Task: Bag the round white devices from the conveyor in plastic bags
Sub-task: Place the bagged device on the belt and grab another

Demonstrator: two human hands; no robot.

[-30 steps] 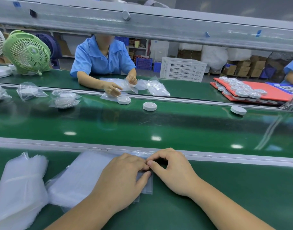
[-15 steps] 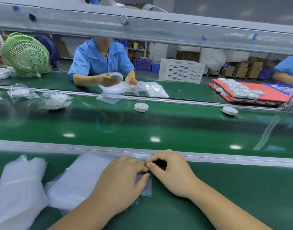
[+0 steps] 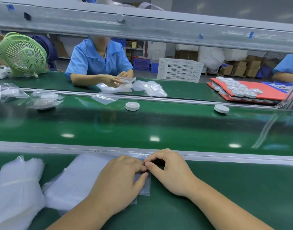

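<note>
Two round white devices [image 3: 132,106] [image 3: 221,108] loose on the conveyor [image 3: 142,123], twelve and two o'clock. At six, left hand [image 3: 119,181] and right hand [image 3: 170,173] both hold a pinching grip on one plastic bag [image 3: 145,185].

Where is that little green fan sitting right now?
In the head view, the pale green plastic desk fan stands far left on the green bench beyond the conveyor belt, left of the person in the blue shirt.
</note>
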